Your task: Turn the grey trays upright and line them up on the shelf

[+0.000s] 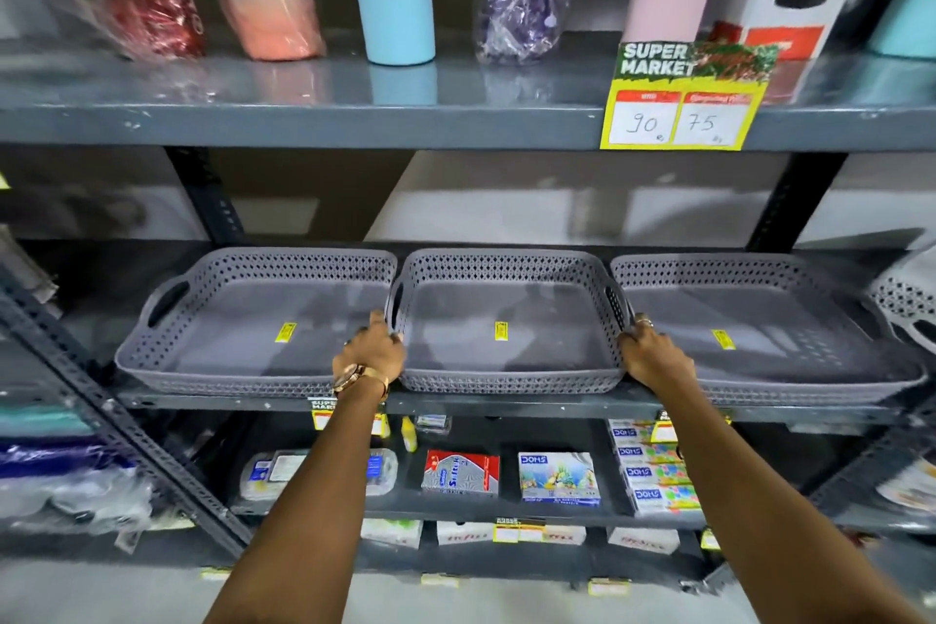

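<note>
Three grey perforated trays stand upright, open side up, in a row on the middle shelf. The left tray and the right tray flank the middle tray. Each has a small yellow sticker on its floor. My left hand grips the middle tray's left rim by its handle slot. My right hand holds its right rim, between the middle and right trays. A watch sits on my left wrist.
A white perforated basket sits at the far right of the same shelf. Bottles and wrapped items stand on the shelf above, with a yellow price tag. Stationery boxes fill the shelf below. Slanted metal braces frame the left side.
</note>
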Motion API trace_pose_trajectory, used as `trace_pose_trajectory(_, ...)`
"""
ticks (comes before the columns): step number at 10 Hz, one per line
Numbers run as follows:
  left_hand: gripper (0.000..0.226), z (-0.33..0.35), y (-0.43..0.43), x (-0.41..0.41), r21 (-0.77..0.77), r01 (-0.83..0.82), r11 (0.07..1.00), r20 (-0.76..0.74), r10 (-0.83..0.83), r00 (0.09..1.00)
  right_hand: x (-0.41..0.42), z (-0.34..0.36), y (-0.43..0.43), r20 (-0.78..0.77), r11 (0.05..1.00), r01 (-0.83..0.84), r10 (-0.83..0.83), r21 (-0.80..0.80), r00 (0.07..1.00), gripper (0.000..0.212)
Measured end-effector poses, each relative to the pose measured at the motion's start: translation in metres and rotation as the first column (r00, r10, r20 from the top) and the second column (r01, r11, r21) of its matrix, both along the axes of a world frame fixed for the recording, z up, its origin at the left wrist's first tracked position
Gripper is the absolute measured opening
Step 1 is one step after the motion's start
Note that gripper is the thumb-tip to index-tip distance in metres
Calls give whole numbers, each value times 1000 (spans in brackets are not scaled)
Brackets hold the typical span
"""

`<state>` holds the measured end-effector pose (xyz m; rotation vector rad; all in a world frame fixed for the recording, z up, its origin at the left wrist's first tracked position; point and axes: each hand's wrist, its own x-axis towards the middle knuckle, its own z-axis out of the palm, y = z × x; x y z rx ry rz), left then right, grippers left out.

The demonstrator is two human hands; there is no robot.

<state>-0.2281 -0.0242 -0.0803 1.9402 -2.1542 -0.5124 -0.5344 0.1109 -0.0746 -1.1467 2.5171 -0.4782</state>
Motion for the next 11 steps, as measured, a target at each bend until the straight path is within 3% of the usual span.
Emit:
trace_pose_trajectory(7,46,6,3,3,33,-8,999,4,8,1000,1,7,4,23,1000,9,-9,24,1000,36)
trace_pose_trajectory(8,48,12,6,2,8,-9,1000,4,9,1000,-1,7,3,84,999,45,-45,-3,995,55)
trace_pose_trajectory(9,59,26,14,1,-86,30,996,83,-23,996,4,15,8,-21,997,47,-48,-55,999,75)
trace_pose_trajectory(11,65,55,36,1,-226,176,958,225,-125,966,27,38,28,-119,983,-53,32,-175,992,78)
